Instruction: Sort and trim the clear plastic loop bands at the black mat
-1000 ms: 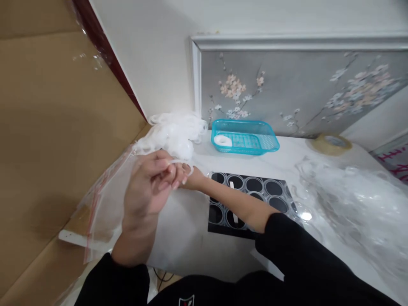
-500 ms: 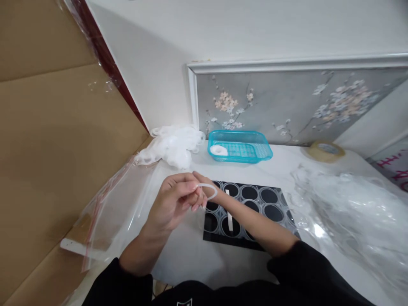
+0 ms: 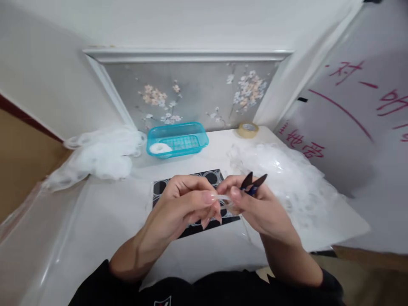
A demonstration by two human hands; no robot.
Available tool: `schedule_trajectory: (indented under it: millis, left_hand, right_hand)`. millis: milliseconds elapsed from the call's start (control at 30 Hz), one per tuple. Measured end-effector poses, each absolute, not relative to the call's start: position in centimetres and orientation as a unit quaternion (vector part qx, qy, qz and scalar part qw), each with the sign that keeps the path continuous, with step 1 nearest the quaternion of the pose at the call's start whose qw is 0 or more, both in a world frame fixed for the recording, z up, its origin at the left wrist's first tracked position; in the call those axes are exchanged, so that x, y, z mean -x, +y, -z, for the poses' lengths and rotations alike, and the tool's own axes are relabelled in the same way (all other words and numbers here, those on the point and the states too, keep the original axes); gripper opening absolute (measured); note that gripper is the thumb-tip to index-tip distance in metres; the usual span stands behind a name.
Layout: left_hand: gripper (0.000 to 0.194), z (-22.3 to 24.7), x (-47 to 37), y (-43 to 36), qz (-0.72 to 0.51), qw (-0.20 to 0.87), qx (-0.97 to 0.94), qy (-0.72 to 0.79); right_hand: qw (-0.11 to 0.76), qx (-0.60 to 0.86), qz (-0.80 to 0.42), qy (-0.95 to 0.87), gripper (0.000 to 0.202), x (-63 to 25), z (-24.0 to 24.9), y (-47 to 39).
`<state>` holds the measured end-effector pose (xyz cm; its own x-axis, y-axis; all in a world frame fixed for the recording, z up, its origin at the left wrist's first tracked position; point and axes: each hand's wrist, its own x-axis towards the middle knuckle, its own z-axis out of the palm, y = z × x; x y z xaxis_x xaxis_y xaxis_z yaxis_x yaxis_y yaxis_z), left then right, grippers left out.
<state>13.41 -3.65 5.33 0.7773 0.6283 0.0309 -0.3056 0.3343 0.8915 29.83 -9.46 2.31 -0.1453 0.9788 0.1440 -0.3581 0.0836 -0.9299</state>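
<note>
Between my two hands is a thin white plastic ring (image 3: 224, 198). My left hand (image 3: 188, 204) pinches one side of it between thumb and fingers. My right hand (image 3: 261, 208) has its thumb and fingertips closed at the ring's other side. It also holds a pair of small snips (image 3: 250, 186), whose two dark blades stick up, spread apart, beyond the fingers; their handles are hidden in the palm. Below both hands lies a black sheet with rows of clear round shapes (image 3: 161, 188), partly covered by the hands.
A turquoise basket (image 3: 200, 146) with a white ring-shaped thing (image 3: 160, 148) inside stands against the wall. White rings (image 3: 98, 153) are heaped to its left. Tape (image 3: 248, 130) lies at the back right, near a pile of clear plastic (image 3: 287, 178). A whiteboard (image 3: 350, 127) rises on the right.
My view has swung right. My right hand, earlier reaching across behind my left, is back on the right with the snips showing, and it has come to the ring in my left hand.
</note>
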Motion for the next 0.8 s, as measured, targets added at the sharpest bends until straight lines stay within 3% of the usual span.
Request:
schedule_trajectory:
  millis: [300,800]
  left_hand:
    - [0.016,-5.2,-18.4,-4.7,-0.237,0.83,-0.478,0.162]
    - [0.018,-4.4,-21.4,-5.6,-0.185,0.891,-0.397,0.118]
  right_hand:
    - [0.581,0.278,-0.682,-0.346,0.029,-32.9,-1.8,-11.3]
    - [0.606,0.239,-0.704,-0.282,0.026,-34.3,-0.7,-13.0]
